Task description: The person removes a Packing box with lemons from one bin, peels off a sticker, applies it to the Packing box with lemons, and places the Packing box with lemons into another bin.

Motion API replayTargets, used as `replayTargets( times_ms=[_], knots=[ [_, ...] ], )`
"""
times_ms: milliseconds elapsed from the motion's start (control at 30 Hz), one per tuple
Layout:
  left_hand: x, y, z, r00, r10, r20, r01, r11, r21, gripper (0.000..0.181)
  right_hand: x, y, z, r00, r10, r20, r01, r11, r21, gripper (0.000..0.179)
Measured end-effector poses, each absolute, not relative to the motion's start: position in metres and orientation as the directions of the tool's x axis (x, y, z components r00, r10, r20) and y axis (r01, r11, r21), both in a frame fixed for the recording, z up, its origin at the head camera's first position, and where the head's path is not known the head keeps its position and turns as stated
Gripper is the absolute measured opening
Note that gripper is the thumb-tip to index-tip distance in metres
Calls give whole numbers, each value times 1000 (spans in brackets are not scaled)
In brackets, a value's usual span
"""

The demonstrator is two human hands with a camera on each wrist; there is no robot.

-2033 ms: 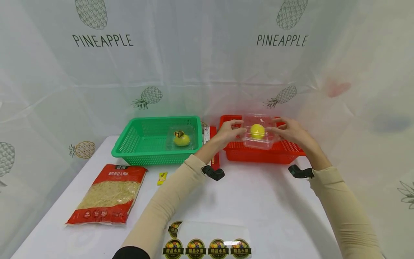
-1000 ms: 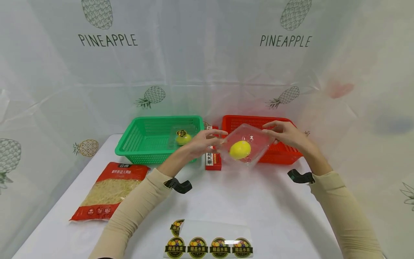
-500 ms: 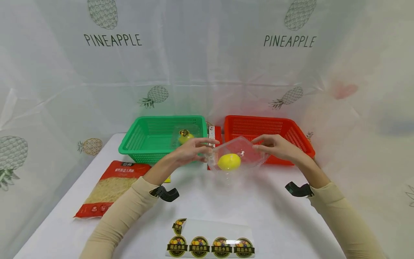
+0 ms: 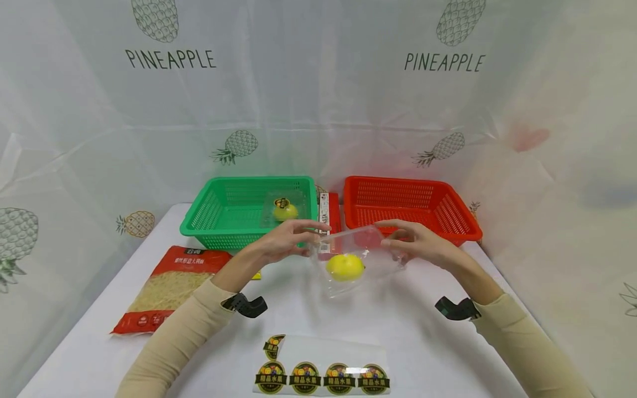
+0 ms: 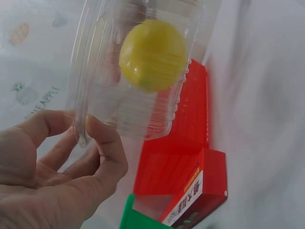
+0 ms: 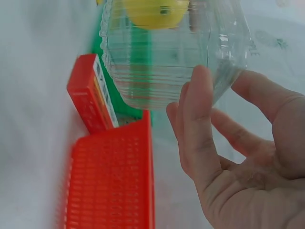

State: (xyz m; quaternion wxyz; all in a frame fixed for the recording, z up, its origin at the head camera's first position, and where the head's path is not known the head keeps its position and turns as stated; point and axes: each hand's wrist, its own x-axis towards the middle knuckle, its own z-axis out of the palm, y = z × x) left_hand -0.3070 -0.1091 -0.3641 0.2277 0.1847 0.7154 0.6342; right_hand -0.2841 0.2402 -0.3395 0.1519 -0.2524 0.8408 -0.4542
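Both hands hold a clear plastic clamshell box in the air above the table, tilted, with a yellow lemon inside. At its left edge, my left hand pinches the rim between thumb and fingers, which the left wrist view shows up close on the clear rim. My right hand grips the opposite end; in the right wrist view its fingers lie against the ribbed plastic wall.
Behind stand a green basket, holding another boxed lemon with a sticker, and a red basket. Between them lies a red pasta box. A pasta bag lies left, partly behind the left arm. A sticker sheet lies in front.
The box with the lemon has come out from over the red basket, moving left and toward me. It was tipped along the way. Both hands kept hold of it.
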Motion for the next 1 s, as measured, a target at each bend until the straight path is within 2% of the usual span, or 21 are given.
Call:
replayTargets(
  times_ms=[400, 833, 1000],
  knots=[
    [-298, -126, -373, -857, 505, -101, -41, 128, 991, 51, -277, 229, -357, -816, -576, -43, -256, 428, -867, 59],
    [-290, -138, -390, -886, 462, -27, 33, 122, 992, 56, -274, 220, -377, -848, -524, -78, -162, 396, -904, 65],
    [-287, -141, -398, -922, 387, -27, 19, 114, 993, 49, -276, 216, -385, -858, -507, -82, -147, 395, -907, 64]
  ],
)
